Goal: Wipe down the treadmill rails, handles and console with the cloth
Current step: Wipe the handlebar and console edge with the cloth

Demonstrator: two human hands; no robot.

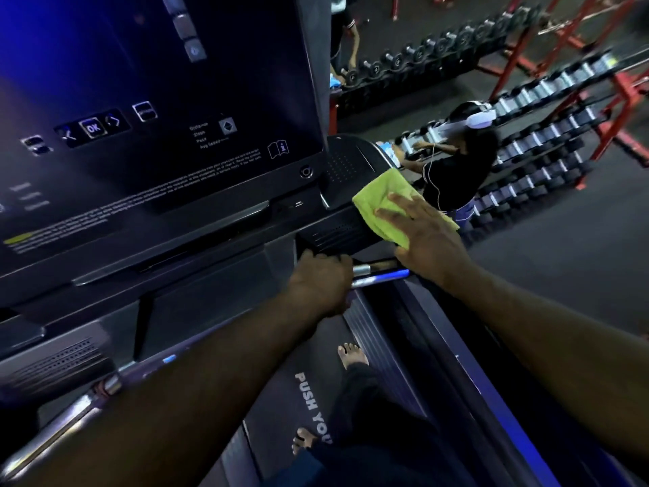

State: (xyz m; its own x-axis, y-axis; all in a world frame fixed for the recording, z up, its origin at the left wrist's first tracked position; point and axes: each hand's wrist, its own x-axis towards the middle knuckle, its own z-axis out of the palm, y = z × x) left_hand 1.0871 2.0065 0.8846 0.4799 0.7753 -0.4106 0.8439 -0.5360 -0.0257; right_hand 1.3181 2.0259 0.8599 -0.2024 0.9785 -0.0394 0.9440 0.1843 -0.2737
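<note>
R hand [426, 237] flat, fingers straight, pressing yellow-green cloth [377, 193] on right end of console [246, 82]. L hand [321, 279] curled round chrome handle [374, 268] just below.

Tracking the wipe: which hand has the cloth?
The right hand, fingers flat on the green cloth; the left hand grips the console edge bare.
</note>
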